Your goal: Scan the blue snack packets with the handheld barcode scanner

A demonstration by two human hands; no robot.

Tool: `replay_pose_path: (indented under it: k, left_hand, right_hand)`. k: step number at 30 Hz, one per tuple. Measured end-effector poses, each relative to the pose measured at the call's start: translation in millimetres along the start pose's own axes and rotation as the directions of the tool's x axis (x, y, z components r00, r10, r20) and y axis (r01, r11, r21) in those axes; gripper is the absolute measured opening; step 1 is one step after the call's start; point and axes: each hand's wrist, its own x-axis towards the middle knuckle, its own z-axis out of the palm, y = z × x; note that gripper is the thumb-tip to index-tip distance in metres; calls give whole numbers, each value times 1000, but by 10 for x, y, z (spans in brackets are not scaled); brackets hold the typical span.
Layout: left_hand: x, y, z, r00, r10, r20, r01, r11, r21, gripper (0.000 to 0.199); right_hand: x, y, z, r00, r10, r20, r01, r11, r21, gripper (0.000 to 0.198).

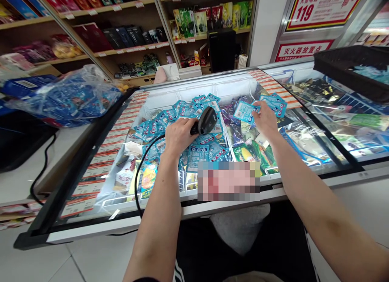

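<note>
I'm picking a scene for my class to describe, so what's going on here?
A person is at a glass-topped chest freezer in a shop. Their left hand grips a black corded scanner, while their right hand holds up a blue packet to the scanner's right. A spread of similar packets lies around and below the scanner, and more blue packets show just beyond the right hand.

A shop interior: wooden shelves [130, 50] carry bagged goods [212, 16] above small price labels [139, 5]. In front, a glass-topped chest freezer [115, 224] edged with orange-and-white tags [105, 157] displays blue packets [197, 155], and a corded barcode scanner [208, 120] is held above it.
</note>
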Motion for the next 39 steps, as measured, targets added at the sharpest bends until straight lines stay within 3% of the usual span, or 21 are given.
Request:
replay_pose_path:
  k: [5,9,15,22,27,30,32,35,39]
  left_hand:
    - [-8,-29,15,998,-54,-27,53,999,-1,38]
    - [-9,-35,15,998,-52,-39,52,999,15,38]
    - [-16,-37,13,997,-66,-46,67,998,18,38]
    - [-24,-65,15,994,-95,-45,96,995,4,39]
    - [-28,-94,19,990,-135,-45,135,991,-13,40]
    - [-30,-100,21,987,-149,-64,148,989,-18,40]
    - [-31,-100,22,985,-155,-75,154,988,-10,39]
    - [-31,-100,27,984,-162,-75,163,987,1,38]
    - [-29,-101,34,985,-162,-66,163,987,6,37]
  right_hand:
    - [-6,175,-52,991,61,-119,-81,982,-169,41]
    - [-54,125,-80,985,56,-164,-100,957,-274,41]
    - [-78,82,-28,999,-37,-16,30,957,-288,40]
    - [22,293,103,989,-32,-145,-19,941,-338,33]
    - [-7,159,47,981,-37,-188,-26,948,-318,38]
    - [-74,-42,38,990,-101,-101,77,973,-219,41]
    - [-137,-192,66,981,-180,79,187,978,-88,41]
    - [-250,-393,119,891,-324,319,310,946,95,48]
    - [-388,-566,139,805,-409,429,402,909,110,57]
